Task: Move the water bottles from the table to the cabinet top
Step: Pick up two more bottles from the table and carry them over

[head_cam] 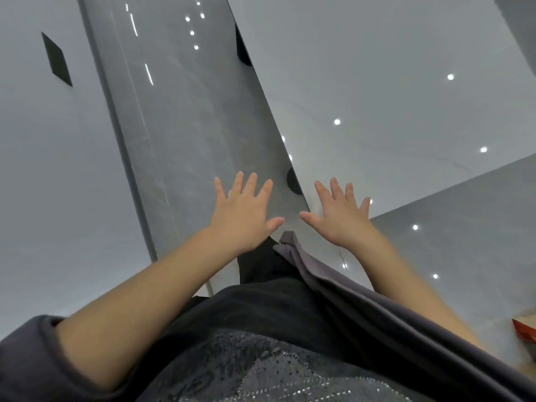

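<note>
A person looks down over both outstretched arms at a glossy grey slab and a pale, shining floor dotted with reflected ceiling lights. At far left, a dark rectangular mark [56, 59] sits on the light surface. Next comes the long grey bench [174, 111], running away from the viewer on a slant from lower centre to upper left, its top bare in this view. The left hand [246, 211] hovers palm-down over the near end of the bench, fingers [251, 184] spread apart and holding nothing, forearm bare below a pushed-up dark sleeve [26, 358]. Between the hands hangs dark clothing [290, 285]. The right hand [338, 214] is held level with the left, just off the bench's right edge and over the floor [406, 97], its fingers likewise splayed and empty. At far right, a red-orange scrap [525, 332] shows at the frame's edge.

No water bottles appear anywhere in the view, nor can the cabinet top be picked out, so which way the bottles lie from the fingers cannot be told. Neither hand is evidently nearer; the first need seems to be turning to find them.
</note>
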Demonstrator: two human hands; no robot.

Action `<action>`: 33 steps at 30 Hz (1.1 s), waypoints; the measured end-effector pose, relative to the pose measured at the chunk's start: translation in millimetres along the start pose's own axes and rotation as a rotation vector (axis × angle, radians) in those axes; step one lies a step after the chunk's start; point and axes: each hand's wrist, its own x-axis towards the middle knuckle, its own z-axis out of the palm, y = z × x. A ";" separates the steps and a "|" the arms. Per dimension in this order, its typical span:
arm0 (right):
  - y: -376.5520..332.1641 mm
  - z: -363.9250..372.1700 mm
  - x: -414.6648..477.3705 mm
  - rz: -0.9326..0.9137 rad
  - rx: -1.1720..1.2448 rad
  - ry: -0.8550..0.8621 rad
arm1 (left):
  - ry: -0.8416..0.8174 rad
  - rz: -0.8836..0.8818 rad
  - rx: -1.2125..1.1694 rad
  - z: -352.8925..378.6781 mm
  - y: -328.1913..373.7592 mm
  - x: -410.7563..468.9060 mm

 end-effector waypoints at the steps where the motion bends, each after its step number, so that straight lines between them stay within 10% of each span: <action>1: -3.7 -6.2 9.7 0.003 0.005 -0.001 | -0.004 0.003 0.002 -4.9 -6.1 8.2; 21: -135.0 -209.8 225.5 -0.053 0.018 -0.027 | -0.138 -0.024 -0.063 -172.4 -156.0 202.7; 33: -179.6 -279.8 305.7 0.324 0.301 -0.073 | -0.183 0.338 0.146 -283.7 -232.5 354.6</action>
